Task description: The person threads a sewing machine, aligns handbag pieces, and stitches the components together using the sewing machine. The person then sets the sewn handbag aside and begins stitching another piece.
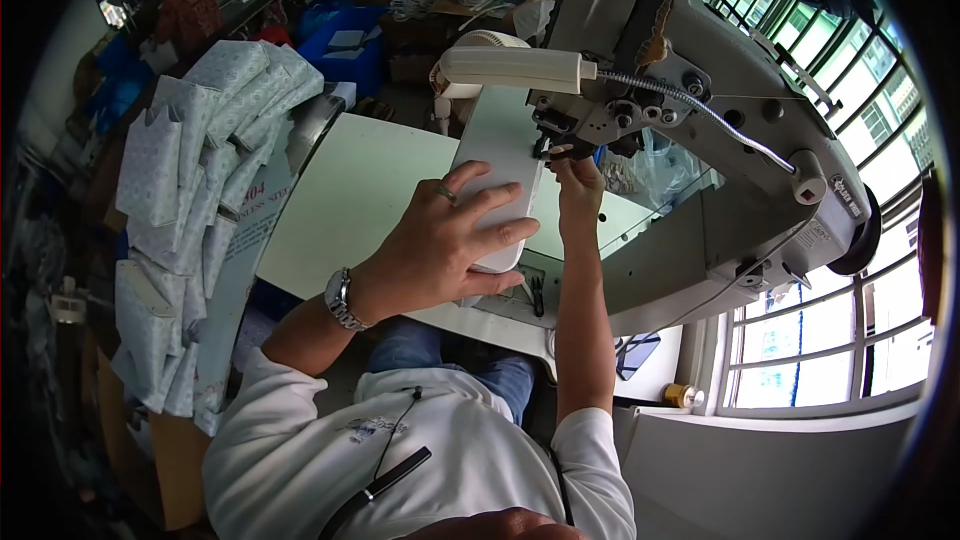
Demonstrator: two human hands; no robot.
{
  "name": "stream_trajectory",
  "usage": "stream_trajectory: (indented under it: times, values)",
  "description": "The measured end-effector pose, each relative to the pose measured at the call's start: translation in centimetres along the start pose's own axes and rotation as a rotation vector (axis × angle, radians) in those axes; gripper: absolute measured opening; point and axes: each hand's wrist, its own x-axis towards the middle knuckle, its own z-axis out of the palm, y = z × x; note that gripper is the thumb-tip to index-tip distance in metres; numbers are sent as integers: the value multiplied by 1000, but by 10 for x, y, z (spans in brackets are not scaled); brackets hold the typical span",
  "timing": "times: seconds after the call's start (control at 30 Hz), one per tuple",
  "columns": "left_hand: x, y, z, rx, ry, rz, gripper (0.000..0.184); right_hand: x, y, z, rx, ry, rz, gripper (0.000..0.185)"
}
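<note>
Your left hand (462, 232) spreads over the white case (503, 140) beside the sewing machine (765, 130) head; whether your right hand (580, 185) grips it is unclear. Work looks underway, unfinished.

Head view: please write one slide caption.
Left hand spread on a white piece, right hand close by the sewing machine.

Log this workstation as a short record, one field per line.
Left hand: spread over a white, flat piece with a rounded end
Right hand: raised near the needle area of a grey metal sewing machine; grip unclear
Lighting: white tubular lamp on a silver flexible neck
Left side: pile of pale, patterned, boxy pieces
Right side: bright barred window
</note>
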Motion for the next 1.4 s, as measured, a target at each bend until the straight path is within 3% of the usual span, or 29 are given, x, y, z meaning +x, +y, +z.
stream_trajectory:
  times: [0.1, 0.2, 0.27, 0.33, 0.4, 0.43, 0.5, 0.7, 1.0, 1.4]
  values:
    - [-1, 1, -8, -14, 0, -7, 58, -13, -11, -1, -84, 6, 136, 14]
    - [-10, -2, -16, -70, 14, 55, 48, -56, -14, 3, -123, 154, 344, 37]
    - [-16, -11, -16, -123, 40, 126, 41, -111, 25, -3, -97, 186, 684, 47]
    - [-21, -19, -5, -318, 53, 213, 35, -168, 40, 10, -11, 82, 1007, 55]
    - [-20, -19, -4, -335, 61, 212, 34, -189, 19, 29, 316, -48, 1188, 59]
    - [-19, -19, -4, -346, 71, 209, 34, -196, 21, 31, 319, -46, 1190, 59]
    - [-19, -20, -2, -349, 71, 209, 33, -205, 23, 36, 740, -54, 989, 59]
    - [-13, -25, 5, -368, 101, 204, 28, -190, -8, 45, 761, 31, 850, 54]
    - [3, -41, 12, -361, 107, 197, 23, -178, 20, 36, 719, 111, 748, 58]
    - [24, -64, 25, -341, 140, 191, 21, -151, 35, 30, 595, 154, 767, 64]
